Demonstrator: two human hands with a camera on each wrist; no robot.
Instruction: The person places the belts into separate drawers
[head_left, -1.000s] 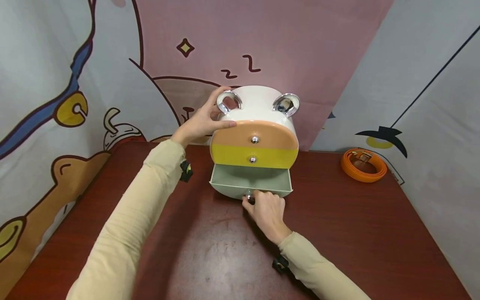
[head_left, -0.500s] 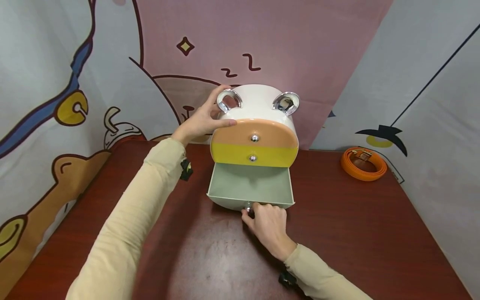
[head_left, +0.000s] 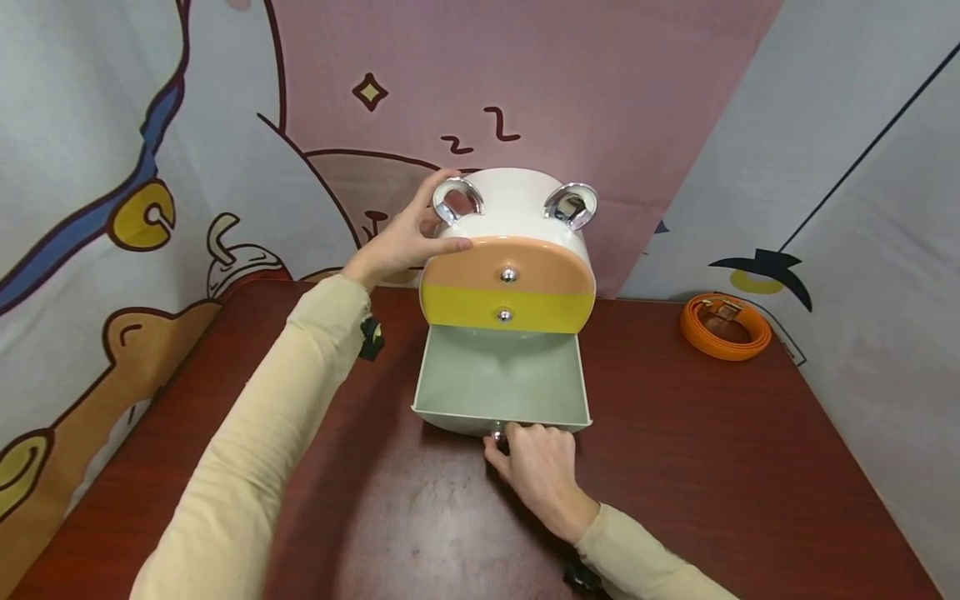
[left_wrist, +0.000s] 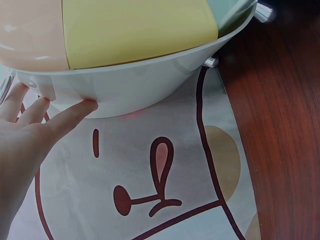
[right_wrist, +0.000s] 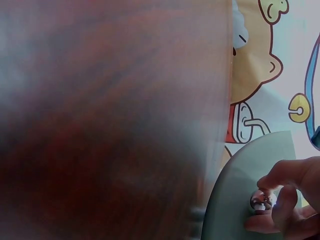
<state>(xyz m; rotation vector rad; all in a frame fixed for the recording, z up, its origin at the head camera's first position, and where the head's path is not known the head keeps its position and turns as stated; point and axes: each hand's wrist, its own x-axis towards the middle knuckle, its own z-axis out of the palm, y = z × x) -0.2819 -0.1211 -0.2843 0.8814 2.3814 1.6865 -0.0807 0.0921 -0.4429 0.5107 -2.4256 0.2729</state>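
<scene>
A small frog-like drawer cabinet (head_left: 510, 200) with a white shell and shiny ring ears stands on the table. Its orange drawer (head_left: 465, 268) and yellow drawer (head_left: 457, 308) are closed, each with a silver knob. The pale green bottom drawer (head_left: 498, 379) is pulled far out, with nothing inside. My left hand (head_left: 401, 242) holds the cabinet's upper left side by the ear, thumb at the front edge; three fingertips touch the shell (left_wrist: 145, 90) in the left wrist view. With thumb and fingers, my right hand (head_left: 542, 475) pinches the green drawer's knob (right_wrist: 261, 201).
A coiled orange belt (head_left: 726, 329) with a metal buckle lies at the back right of the dark red wooden table (head_left: 675, 450). A cartoon-printed cloth (head_left: 585, 92) hangs behind the table and along its sides.
My right hand has drawn the green drawer further out toward me, so more of its floor shows. My left hand and the cabinet have stayed in place.
</scene>
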